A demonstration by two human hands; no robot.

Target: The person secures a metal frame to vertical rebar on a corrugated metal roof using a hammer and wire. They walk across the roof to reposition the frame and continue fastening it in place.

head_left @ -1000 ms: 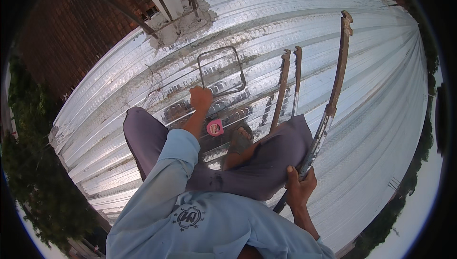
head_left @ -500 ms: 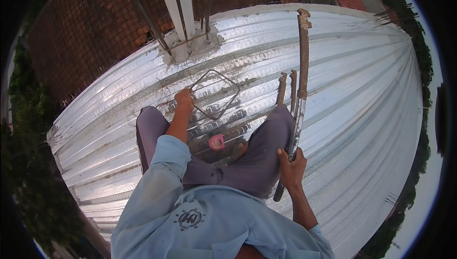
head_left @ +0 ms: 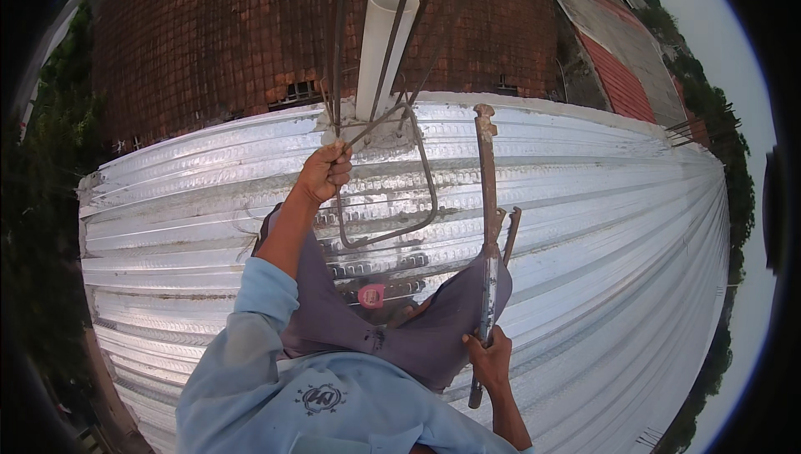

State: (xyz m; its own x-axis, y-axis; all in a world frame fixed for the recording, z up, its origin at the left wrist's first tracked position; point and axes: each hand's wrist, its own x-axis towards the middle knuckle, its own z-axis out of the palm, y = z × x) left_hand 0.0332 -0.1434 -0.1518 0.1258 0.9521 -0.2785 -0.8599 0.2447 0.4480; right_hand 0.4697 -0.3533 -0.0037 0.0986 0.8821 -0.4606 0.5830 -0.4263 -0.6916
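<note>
Head view: clasps a bent rod loop in the left hand, over ribbed metal decking. Grips a long metal bar near its lower end with the right hand.

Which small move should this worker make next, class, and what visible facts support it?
Perhaps lay the long bar on the metal decking: the right hand grips it, while only the left hand holds the bent rod loop, so a freed hand could help steady the loop.
</note>
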